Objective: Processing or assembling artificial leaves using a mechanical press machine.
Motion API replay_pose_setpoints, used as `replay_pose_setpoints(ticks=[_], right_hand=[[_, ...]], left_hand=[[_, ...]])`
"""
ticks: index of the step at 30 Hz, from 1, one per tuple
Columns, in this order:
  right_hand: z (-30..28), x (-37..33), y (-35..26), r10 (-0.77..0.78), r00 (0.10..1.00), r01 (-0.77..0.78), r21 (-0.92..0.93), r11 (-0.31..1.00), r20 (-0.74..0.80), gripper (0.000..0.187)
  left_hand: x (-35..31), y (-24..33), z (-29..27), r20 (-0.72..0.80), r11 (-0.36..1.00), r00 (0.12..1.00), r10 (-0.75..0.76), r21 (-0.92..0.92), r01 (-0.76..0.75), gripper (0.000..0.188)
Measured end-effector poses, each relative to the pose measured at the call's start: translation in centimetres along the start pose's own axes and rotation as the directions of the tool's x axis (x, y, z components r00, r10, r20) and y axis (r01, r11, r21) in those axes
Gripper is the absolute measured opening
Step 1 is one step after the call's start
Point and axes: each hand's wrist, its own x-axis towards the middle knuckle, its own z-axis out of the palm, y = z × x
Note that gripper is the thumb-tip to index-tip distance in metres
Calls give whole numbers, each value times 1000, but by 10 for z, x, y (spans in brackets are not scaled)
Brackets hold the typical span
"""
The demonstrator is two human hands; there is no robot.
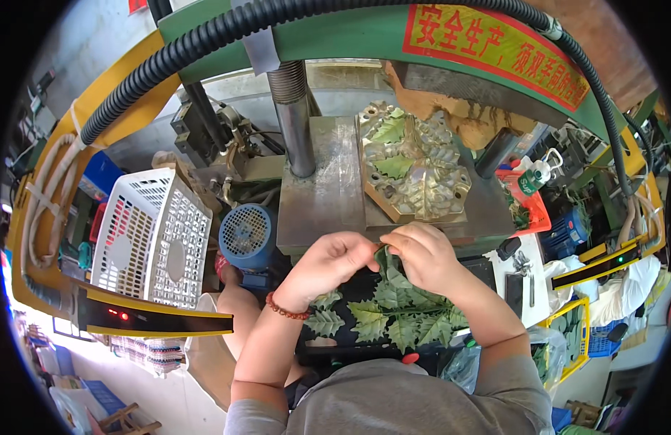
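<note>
My left hand (334, 262) and my right hand (425, 255) meet in front of the press bed, both closed in a pinch. Between their fingertips they grip a green artificial leaf (394, 271), which hangs folded below them. More jagged green leaves (404, 316) lie spread on a black surface under my hands, close to my body. Beyond my hands, a brassy metal mould (425, 190) with leaf-shaped relief rests on the steel press bed (322, 210). Two lighter green leaves (393, 167) lie on the mould.
A steel column (292, 123) rises left of the mould under a green press frame (350, 36). Yellow guard bars (161, 322) flank me. A white plastic basket (179, 250) and a blue motor (246, 235) stand left. A red tray (535, 206) holding a bottle is right.
</note>
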Motion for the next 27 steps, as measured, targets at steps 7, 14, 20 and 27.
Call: replay_pose_setpoints(ticks=[7, 14, 20, 27], right_hand=[[-19, -8, -16, -124, 975, 83, -216, 973, -184, 17], [-33, 21, 87, 440, 792, -473, 29, 881, -423, 12], [-9, 46, 239, 483, 830, -515, -714, 475, -278, 31], [6, 49, 245, 455, 870, -449, -687, 571, -191, 30]], left_hand=[[5, -18, -4, -144, 990, 990, 1, -141, -22, 11], [12, -14, -13, -338, 988, 929, 150, 80, -130, 9], [13, -28, 7, -188, 971, 960, 207, 163, -178, 10], [-7, -26, -7, -261, 963, 942, 212, 219, -156, 8]])
